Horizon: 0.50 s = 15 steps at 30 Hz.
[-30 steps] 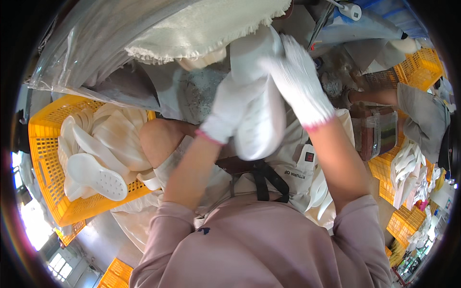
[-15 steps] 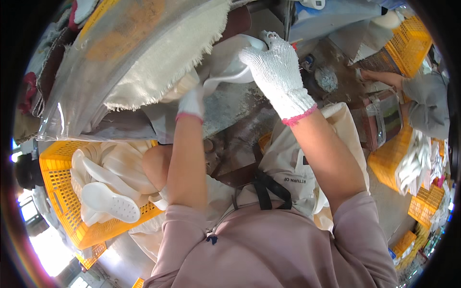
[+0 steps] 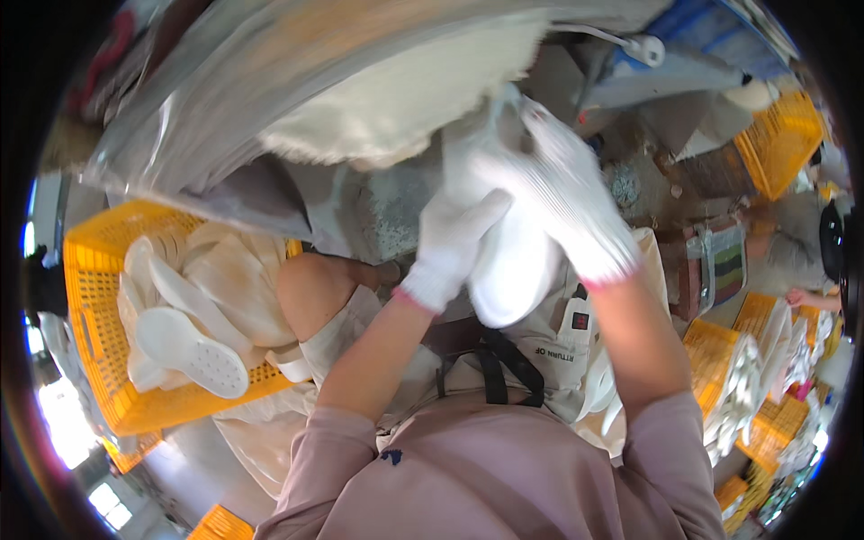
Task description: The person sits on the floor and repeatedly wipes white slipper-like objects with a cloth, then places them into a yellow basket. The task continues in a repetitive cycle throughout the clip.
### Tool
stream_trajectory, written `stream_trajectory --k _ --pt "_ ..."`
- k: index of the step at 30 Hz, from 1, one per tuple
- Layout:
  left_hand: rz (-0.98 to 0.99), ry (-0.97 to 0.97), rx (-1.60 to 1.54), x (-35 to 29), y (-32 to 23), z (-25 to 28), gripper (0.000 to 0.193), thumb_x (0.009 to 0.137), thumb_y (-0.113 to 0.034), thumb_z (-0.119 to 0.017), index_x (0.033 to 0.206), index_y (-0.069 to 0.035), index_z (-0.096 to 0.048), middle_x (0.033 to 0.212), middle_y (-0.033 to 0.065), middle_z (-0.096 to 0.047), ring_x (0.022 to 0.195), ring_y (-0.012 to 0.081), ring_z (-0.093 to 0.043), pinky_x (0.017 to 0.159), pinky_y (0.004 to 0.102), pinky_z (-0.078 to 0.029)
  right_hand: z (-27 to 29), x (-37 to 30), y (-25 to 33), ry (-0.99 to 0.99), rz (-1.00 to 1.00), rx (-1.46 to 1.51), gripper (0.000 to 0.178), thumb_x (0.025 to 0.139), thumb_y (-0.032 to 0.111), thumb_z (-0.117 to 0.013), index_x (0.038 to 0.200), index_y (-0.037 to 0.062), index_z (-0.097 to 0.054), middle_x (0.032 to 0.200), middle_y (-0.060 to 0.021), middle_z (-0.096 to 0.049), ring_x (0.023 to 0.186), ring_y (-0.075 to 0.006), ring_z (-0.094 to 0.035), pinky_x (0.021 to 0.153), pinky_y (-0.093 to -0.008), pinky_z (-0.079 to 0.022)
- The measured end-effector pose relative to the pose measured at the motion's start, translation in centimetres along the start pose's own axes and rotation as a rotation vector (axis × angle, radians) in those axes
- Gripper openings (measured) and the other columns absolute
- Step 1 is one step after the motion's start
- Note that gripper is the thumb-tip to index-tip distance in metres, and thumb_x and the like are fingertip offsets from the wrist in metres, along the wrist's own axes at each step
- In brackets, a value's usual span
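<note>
Both of my hands wear white knitted gloves with pink cuffs. My left hand point(image 3: 448, 241) is closed on the left side of a white shoe sole point(image 3: 511, 279), its thumb lying across the top. My right hand point(image 3: 567, 193) grips the same sole from the right, fingers pointing away from me. The sole's rounded end hangs toward my lap; its far part is blurred and partly covered by the gloves. Just beyond my hands is the frayed edge of a cream cloth point(image 3: 405, 99), under clear plastic sheeting point(image 3: 171, 153).
A yellow crate point(image 3: 135, 418) at my left is heaped with white soles point(image 3: 192, 351). Straps and a pale apron point(image 3: 549, 346) lie over my lap. More yellow crates point(image 3: 778, 148) stand at the right, near a framed box point(image 3: 720, 261). A hand point(image 3: 796, 297) of another person shows at far right.
My left hand has come out from beside the frayed cloth and moved right onto the sole. The sole has turned from lying crosswise to pointing toward me, and my right hand has come nearer.
</note>
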<state>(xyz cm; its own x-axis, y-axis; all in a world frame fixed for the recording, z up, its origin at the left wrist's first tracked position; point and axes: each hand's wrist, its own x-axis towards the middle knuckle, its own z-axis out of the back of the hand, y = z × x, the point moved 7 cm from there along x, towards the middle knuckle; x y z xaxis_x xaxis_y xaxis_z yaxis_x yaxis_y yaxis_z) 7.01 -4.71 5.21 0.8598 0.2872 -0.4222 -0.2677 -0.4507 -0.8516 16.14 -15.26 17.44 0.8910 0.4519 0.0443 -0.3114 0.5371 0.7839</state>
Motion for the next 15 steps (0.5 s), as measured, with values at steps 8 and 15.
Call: stream_trajectory --k 8,15 --pt "0.117 0.415 -0.549 2.5 0.7 0.2 0.044 0.109 -0.025 -0.054 0.142 0.003 -0.059 0.137 0.0177 -0.068 0.125 0.0328 -0.067 0.107 0.0490 -0.057 -2.2 -6.7 1.9 0.215 0.941 -1.006 0.050 0.080 0.017 -0.075 0.130 0.0148 -0.068 0.116 -0.0042 -0.070 0.114 -0.0213 -0.067 0.094 -0.0391 -0.054" --pt "-0.178 -0.018 -0.905 4.2 -1.3 5.5 0.045 0.108 -0.044 -0.052 0.134 -0.009 -0.064 0.126 0.0104 -0.071 0.113 0.0272 -0.068 0.098 0.0384 -0.056 -7.9 -7.0 6.3 0.101 0.515 -0.658 0.023 0.089 0.020 -0.074 0.110 0.0091 -0.071 0.102 -0.0088 -0.077 0.082 -0.0278 -0.075 0.069 -0.0405 -0.060"
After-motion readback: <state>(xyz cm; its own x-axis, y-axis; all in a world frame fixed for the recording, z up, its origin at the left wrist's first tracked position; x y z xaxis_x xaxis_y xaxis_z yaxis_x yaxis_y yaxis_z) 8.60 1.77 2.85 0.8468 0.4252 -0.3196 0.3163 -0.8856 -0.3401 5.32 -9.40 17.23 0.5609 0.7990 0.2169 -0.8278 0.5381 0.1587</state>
